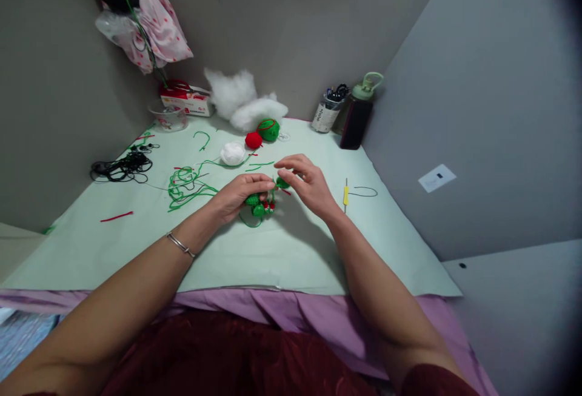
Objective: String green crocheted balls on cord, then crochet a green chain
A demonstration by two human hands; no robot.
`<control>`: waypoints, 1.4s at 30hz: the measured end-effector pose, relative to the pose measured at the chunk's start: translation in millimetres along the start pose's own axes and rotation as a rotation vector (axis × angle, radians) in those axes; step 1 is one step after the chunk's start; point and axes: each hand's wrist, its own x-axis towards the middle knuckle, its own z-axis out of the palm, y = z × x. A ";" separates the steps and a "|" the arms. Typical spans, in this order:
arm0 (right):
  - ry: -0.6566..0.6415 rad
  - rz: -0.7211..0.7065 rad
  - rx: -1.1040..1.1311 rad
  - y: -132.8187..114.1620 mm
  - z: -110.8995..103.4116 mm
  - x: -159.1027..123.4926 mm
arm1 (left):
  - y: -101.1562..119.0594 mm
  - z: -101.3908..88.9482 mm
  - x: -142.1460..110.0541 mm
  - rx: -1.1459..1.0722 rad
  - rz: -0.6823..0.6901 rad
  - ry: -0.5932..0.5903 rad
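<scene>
My left hand (239, 194) is closed around a small green and red crocheted piece (260, 207) at the middle of the pale green mat (291, 250). My right hand (305, 182) pinches a green bit of the same piece (282, 183) between thumb and fingers, just right of the left hand. A tangle of green yarn (186, 187) lies left of my left hand. A yellow-handled crochet hook (346, 194) rests to the right of my right hand.
A white ball (233, 153), red ball (253, 140) and green ball (268, 130) of yarn sit further back, with white stuffing (243, 102) behind. A dark bottle (357, 117) and jar (326, 114) stand at back right. Black cables (120, 167) lie left.
</scene>
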 end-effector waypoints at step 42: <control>0.097 0.549 0.866 2.9 -11.9 9.3 | 6.2 -2.4 -1.1 -0.127 -0.009 0.028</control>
